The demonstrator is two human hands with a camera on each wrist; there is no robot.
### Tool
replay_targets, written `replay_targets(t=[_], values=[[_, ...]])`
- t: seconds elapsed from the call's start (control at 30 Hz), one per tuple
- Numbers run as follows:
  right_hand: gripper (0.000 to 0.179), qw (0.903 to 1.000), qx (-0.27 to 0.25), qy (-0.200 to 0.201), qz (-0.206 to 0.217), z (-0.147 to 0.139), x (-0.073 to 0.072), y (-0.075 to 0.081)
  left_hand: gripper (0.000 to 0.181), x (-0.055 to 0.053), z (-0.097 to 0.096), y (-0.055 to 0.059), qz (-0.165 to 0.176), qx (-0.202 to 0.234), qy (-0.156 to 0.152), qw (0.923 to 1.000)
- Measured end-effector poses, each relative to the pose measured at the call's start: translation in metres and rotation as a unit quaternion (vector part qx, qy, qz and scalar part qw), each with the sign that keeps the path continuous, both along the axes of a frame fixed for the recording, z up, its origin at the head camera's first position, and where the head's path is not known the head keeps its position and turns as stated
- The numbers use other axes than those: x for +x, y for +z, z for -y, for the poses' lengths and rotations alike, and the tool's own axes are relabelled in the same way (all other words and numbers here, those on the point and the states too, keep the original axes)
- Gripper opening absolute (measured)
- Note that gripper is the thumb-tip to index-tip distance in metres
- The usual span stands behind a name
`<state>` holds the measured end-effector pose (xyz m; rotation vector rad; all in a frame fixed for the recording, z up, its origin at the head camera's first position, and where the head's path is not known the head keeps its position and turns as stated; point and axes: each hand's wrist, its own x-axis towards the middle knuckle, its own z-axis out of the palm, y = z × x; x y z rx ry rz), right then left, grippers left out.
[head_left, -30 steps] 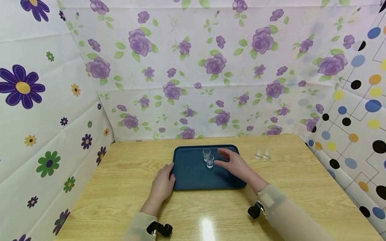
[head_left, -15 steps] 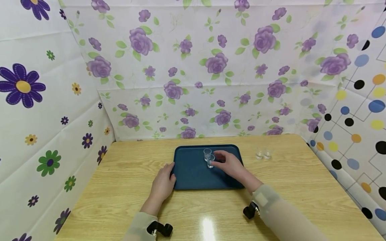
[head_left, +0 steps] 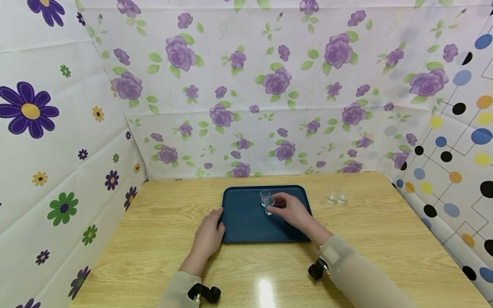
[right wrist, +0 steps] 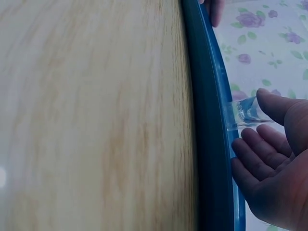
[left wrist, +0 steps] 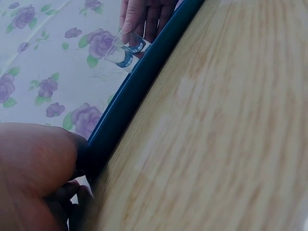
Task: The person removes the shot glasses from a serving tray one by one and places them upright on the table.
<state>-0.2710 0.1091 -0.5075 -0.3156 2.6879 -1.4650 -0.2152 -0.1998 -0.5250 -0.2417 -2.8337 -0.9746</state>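
I've L hand [head_left: 209,233] curled on L edge of tray [head_left: 246,226]; R hand [head_left: 294,212] part-closed, thumb + fingers pinching near glass [head_left: 269,204] mid-tray, far glass [head_left: 264,195] touching or v. close. 2 spare glasses [head_left: 331,199] R of tray.

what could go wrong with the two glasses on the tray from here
The nearer glass stands close to the farther glass, so nudging it might knock them together.
The right hand is right at the nearer glass; an uneven push could tip it.
The left hand is at the left edge of the tray; a tug there might topple either one.
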Motion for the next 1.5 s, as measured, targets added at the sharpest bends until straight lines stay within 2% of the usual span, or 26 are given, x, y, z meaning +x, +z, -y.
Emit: replay_targets(t=[0.4, 0.7, 1.17, 1.5], values=[[0.033, 0.9999, -0.002, -0.005, -0.01, 0.002, -0.002, -0.004, 0.051, 0.001, 0.0, 0.0, 0.0, -0.003, -0.002, 1.0], [0.025, 0.9999, -0.004, -0.002, -0.011, 0.004, 0.003, -0.001, 0.051, 0.002, 0.0, -0.001, 0.001, -0.007, -0.003, 1.0], [0.032, 0.9996, 0.0, -0.012, -0.025, -0.006, 0.009, 0.006, 0.051, 0.0, 0.0, -0.001, -0.005, -0.009, -0.004, 0.9999], [0.029, 0.9992, -0.007, -0.012, -0.037, -0.02, 0.014, 0.014, 0.051, 0.0, 0.0, -0.001, -0.003, -0.005, -0.005, 1.0]])
